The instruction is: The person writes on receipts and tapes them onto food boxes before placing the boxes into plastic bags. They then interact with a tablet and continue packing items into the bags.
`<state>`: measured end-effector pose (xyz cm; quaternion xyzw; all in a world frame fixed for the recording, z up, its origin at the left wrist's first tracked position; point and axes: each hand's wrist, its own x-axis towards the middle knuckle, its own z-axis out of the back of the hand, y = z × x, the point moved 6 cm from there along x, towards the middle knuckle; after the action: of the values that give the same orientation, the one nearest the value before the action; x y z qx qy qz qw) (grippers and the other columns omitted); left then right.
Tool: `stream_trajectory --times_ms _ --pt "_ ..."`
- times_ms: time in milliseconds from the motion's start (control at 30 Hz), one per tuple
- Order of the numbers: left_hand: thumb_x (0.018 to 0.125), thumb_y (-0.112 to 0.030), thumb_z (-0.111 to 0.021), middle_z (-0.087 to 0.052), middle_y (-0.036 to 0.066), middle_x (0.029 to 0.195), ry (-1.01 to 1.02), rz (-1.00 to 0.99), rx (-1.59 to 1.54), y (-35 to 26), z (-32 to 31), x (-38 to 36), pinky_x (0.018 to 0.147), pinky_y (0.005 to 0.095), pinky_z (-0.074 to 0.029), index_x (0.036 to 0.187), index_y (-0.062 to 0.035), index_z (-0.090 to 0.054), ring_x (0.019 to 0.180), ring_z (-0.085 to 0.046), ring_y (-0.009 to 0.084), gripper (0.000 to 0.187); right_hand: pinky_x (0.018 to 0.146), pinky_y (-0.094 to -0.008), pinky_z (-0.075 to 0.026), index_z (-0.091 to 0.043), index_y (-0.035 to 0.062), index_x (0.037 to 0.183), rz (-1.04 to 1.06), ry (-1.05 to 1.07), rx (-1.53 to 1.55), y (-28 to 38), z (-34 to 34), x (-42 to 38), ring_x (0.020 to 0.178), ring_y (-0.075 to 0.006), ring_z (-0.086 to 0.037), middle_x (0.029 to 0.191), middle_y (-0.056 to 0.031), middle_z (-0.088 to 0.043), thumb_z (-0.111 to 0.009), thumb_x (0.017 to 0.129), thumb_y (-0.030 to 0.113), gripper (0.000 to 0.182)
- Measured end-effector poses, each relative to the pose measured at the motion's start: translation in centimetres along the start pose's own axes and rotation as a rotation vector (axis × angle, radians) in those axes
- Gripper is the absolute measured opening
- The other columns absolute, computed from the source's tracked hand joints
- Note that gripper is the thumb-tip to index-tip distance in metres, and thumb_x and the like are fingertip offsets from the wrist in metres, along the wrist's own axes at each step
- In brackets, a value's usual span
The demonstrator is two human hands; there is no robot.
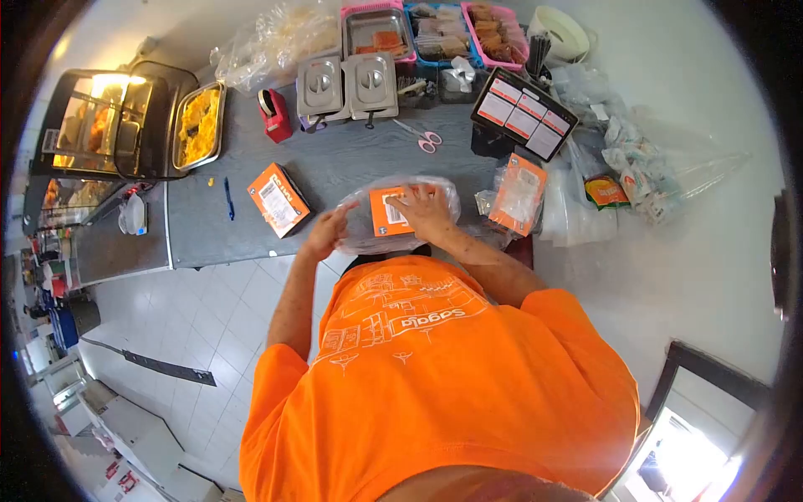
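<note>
An orange box (382,219) with a white label lies within a clear plastic bag (360,243) at the table's front edge, close to my body. My right hand (427,213) is on the box's right part, fingers bent over its top. To the left, my left hand (326,233) has its fingers closed at the bag's left edge, pinching the plastic. A second orange box (278,201) with a label stands further left. On the right, another orange box (518,194) sits wrapped in clear plastic.
Behind are lidded steel containers (372,84), a red tape dispenser (273,115), pink-handled scissors (427,140) and a tablet (525,113). At left are a blue pen (228,199), a food tray (219,151) and a lit display case (100,125). Plastic bags (577,205) hang at right.
</note>
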<state>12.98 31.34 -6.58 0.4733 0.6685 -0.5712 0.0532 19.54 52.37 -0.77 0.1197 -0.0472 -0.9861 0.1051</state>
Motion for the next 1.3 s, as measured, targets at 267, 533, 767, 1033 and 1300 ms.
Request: stream_trajectory --times_ms 267,533,767,1033,1300 --pt "0.089 -0.033 -0.064 -0.044 -0.005 0.069 -0.425 -0.297 0.375 -4.2 -0.7 -0.6 0.055 0.0217 -0.038 0.111 -0.0058 -0.060 0.062 -0.044 0.0055 0.035 0.101 -0.0606 -0.030 -0.044 0.0278 0.137 0.111 -0.115 0.089 0.7 -0.2 1.8 0.131 -0.0346 -0.037 0.143 -0.0123 -0.039 -0.073 0.073 0.020 0.071" --pt "0.082 -0.015 -0.071 -0.058 0.005 0.091 -0.286 0.060 -0.364 0.8 1.5 -5.5 0.063 0.0264 -0.052 0.102 -0.0033 -0.057 0.074 -0.059 0.0131 0.026 0.075 -0.0383 -0.046 -0.064 0.0042 0.101 -0.588 -0.420 0.685 -9.8 -0.5 -3.7 0.083 -0.0235 -0.057 0.089 -0.0109 -0.062 -0.078 0.071 0.029 0.041" --pt "0.081 -0.004 -0.071 -0.054 0.003 0.080 -0.621 -0.571 0.474 -16.8 -2.2 -11.5 0.046 0.0248 -0.050 0.098 -0.0015 -0.056 0.063 -0.058 0.0113 0.023 0.052 -0.0246 -0.035 -0.051 0.0049 0.074 -0.589 -0.383 1.526 -7.7 11.8 -3.9 0.059 -0.0037 -0.043 0.059 0.0013 -0.049 -0.069 0.077 0.004 0.018" --pt "0.074 0.003 -0.069 -0.047 0.000 0.064 -0.385 -0.647 0.852 -22.1 -6.5 -14.2 0.052 0.0254 -0.047 0.097 -0.0031 -0.059 0.063 -0.055 0.0063 0.026 0.056 -0.0354 -0.041 -0.047 0.0058 0.095 -0.413 -0.481 0.952 -0.8 20.5 -2.9 0.056 -0.0208 -0.051 0.062 -0.0083 -0.047 -0.063 0.079 0.005 0.022" --pt "0.073 0.007 -0.053 -0.055 0.013 0.067 -0.575 -0.918 1.197 -22.1 -6.6 -12.7 0.059 0.0381 -0.044 0.098 -0.0034 -0.060 0.057 -0.052 0.0278 0.029 0.063 -0.0369 -0.045 -0.054 0.0051 0.095 -0.249 -0.437 0.895 0.4 20.6 -1.2 0.072 -0.0213 -0.056 0.080 -0.0114 -0.051 -0.063 0.075 0.003 0.022"
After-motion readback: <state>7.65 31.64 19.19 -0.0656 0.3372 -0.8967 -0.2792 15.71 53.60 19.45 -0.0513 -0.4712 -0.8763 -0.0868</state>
